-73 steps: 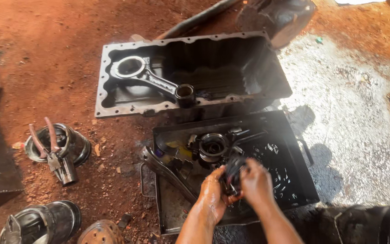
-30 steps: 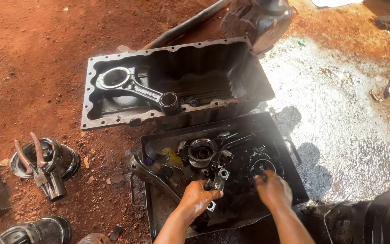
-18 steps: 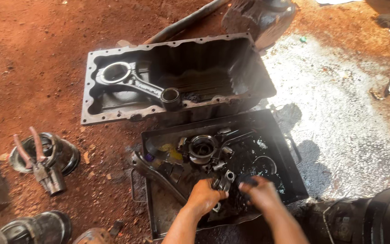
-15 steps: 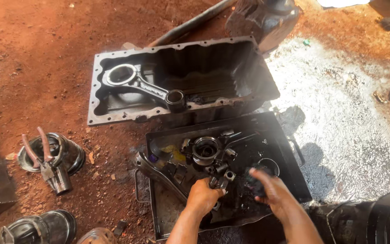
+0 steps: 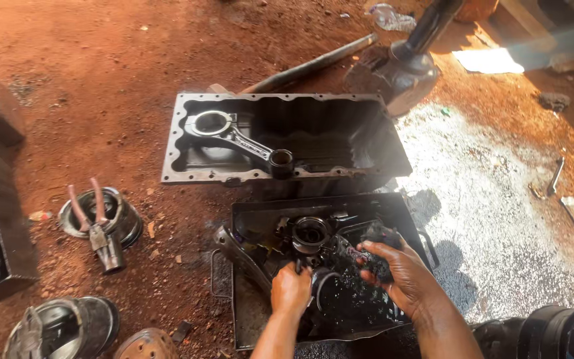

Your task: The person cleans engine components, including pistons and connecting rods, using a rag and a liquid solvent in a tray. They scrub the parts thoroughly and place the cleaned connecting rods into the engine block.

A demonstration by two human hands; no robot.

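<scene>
Two hands are down in the oily black tray (image 5: 247, 219) on the red dirt floor (image 5: 101, 60), and I read them as mine. My left hand (image 5: 291, 289) is clenched on a small dark metal part near the tray's middle; I cannot make out exactly what the part is, only that the fist is closed round it beside a curved piece. My right hand (image 5: 393, 266) has changed most: half a second ago it lay open and spread low in the tray, and now it has come up with its fingers curled round a black, greasy clump (image 5: 380, 242), either a rag or a fouled part, I cannot tell which. So the work in the tray has gone from groping in the sludge to holding something in each hand. Just ahead of my left hand a piston (image 5: 311, 234) stands in the tray. Beyond it sits the oil pan (image 5: 373, 133), with a connecting rod (image 5: 244, 138) lying inside. Well off to the left, pliers (image 5: 97, 226) with reddish handles rest on a round metal piece (image 5: 124, 229).
</scene>
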